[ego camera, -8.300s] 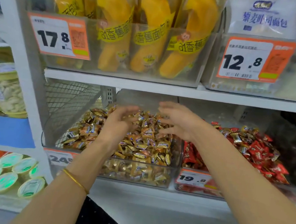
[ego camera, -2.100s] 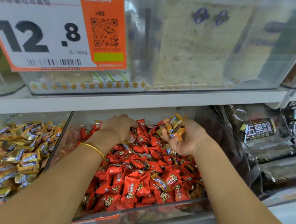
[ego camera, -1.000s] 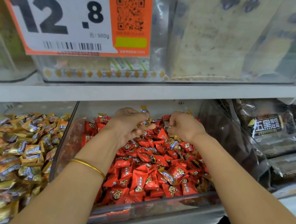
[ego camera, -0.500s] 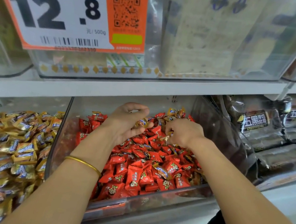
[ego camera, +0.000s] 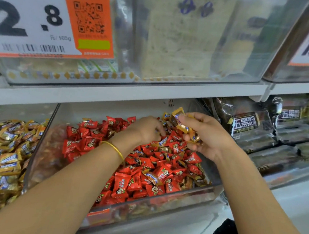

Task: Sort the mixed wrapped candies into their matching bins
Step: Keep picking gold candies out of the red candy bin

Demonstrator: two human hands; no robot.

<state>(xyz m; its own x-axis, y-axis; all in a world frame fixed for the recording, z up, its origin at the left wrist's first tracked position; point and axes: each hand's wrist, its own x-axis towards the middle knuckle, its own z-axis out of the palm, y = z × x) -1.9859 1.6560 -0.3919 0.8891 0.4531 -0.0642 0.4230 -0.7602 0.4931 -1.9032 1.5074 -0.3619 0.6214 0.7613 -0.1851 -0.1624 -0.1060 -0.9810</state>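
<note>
A clear bin [ego camera: 189, 194] in the middle of the lower shelf holds a heap of red wrapped candies [ego camera: 121, 185] with a few gold ones mixed in, such as one gold candy [ego camera: 152, 178] near the front. My right hand [ego camera: 208, 135] is raised over the back of the heap and grips a bunch of gold candies [ego camera: 180, 122]. My left hand [ego camera: 144, 130] reaches palm down into the back of the red heap, its fingertips curled among the wrappers and partly hidden. To the left, another clear bin holds gold wrapped candies [ego camera: 2, 158].
A shelf board [ego camera: 114, 91] runs close above the bins, with clear bins and an orange price tag [ego camera: 51, 16] on it. Dark packaged goods [ego camera: 248, 124] lie to the right of the red bin. The shelf's front edge is below the bins.
My right hand has lifted off the heap and turned up with a bunch of gold candies in it. My left hand has moved right and dipped down into the back of the red candies.
</note>
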